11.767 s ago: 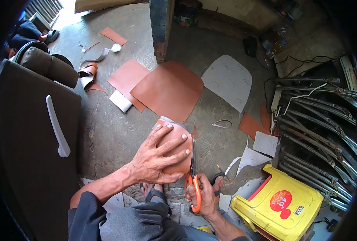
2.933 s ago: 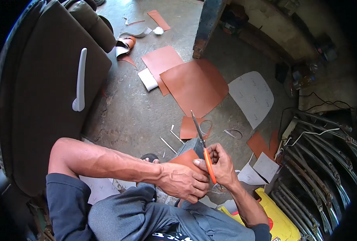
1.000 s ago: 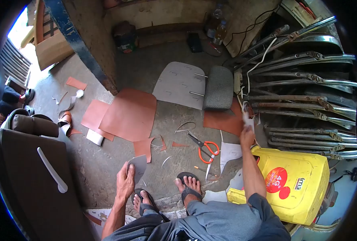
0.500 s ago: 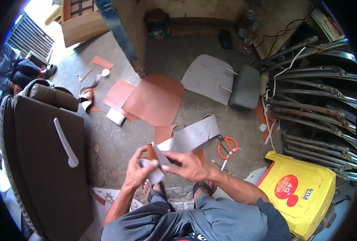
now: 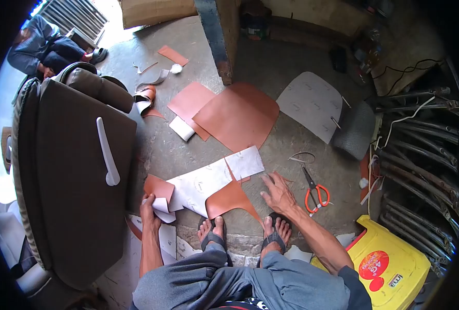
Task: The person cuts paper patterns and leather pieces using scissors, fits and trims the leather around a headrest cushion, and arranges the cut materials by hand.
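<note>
My left hand [image 5: 149, 211] grips a folded piece of brown vinyl [image 5: 159, 187] with a white backing, low at the left. My right hand [image 5: 279, 195] is open, its fingers spread above the floor, nearest to the right end of a long white-backed vinyl strip [image 5: 201, 181]. I cannot tell whether its fingertips touch anything. A brown vinyl offcut [image 5: 232, 200] lies between the strip and my feet. Orange-handled scissors [image 5: 314, 194] rest on the floor right of my right hand, blades pointing away from me.
Large brown panels [image 5: 238, 116] and a white-backed panel [image 5: 312, 103] lie ahead, beside a grey roll [image 5: 354, 129]. A dark upholstered chair [image 5: 84, 191] stands left, metal frames [image 5: 420, 150] right, and a yellow box [image 5: 389, 258] near my right knee. Another person [image 5: 51, 46] sits far left.
My hands have moved apart. The left has gone left, still holding vinyl; the right has let go and opened over the floor. The long strip now lies spread out, and the view has shifted.
</note>
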The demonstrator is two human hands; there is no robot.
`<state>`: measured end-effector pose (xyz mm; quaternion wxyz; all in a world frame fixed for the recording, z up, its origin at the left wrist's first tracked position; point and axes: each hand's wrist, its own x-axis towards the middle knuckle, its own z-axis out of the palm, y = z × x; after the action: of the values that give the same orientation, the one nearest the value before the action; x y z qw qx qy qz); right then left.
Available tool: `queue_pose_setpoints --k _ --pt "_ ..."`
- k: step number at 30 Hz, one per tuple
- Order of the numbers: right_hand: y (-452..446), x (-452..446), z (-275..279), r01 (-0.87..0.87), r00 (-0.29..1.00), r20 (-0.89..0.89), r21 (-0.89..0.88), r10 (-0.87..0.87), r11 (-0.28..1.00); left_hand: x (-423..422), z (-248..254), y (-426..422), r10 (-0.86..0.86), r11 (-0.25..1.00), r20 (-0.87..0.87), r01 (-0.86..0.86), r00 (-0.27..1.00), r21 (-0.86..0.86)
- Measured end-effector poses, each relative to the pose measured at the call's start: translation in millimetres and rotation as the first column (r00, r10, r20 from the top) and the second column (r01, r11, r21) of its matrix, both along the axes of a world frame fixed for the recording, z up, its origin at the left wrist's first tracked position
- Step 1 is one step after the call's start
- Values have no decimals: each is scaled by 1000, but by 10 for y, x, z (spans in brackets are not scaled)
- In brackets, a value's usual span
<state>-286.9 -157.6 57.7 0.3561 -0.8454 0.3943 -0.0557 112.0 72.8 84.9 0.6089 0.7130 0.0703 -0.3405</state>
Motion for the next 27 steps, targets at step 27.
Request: queue_pose_setpoints --k 27 --pt "-1046 39 218 329 906 -176 -283 -386 901 -363 688 -1947 -882 38 272 516 -386 856"
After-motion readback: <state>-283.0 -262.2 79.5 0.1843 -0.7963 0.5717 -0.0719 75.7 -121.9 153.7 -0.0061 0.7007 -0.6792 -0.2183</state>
